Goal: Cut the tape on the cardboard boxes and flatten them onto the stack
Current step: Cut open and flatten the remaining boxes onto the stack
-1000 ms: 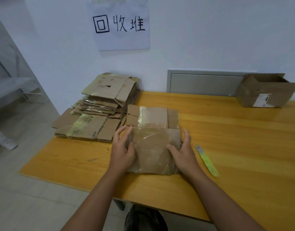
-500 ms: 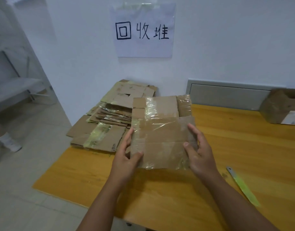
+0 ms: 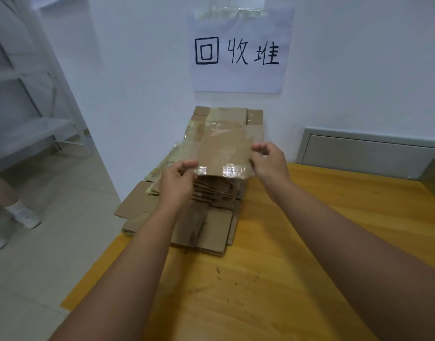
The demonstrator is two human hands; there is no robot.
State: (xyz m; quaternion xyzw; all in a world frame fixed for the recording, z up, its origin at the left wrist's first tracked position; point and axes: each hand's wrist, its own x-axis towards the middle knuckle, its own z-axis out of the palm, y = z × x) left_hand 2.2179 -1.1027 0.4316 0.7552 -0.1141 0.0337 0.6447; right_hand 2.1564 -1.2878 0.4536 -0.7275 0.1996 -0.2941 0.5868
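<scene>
A flattened cardboard box (image 3: 227, 146), brown with shiny clear tape on it, hangs over the stack of flattened boxes (image 3: 211, 217) at the table's far left corner. My left hand (image 3: 178, 180) pinches its near left corner. My right hand (image 3: 269, 159) grips its right edge. The box's near edge sits a little above the pile; its far end looks close to the pile's top, and I cannot tell if it touches. The stack spills past the table's left edge.
A paper sign (image 3: 240, 50) with handwritten characters is taped to the white wall above the stack. The yellow wooden table (image 3: 297, 242) stretches right. A grey wall panel (image 3: 369, 150) sits behind it. Another person's leg and white shoe (image 3: 24, 215) stand on the floor at left.
Both hands lifted the flattened box off the table and carried it left and away, over the stack. The view turned left, so the green cutter and the open box went out of sight.
</scene>
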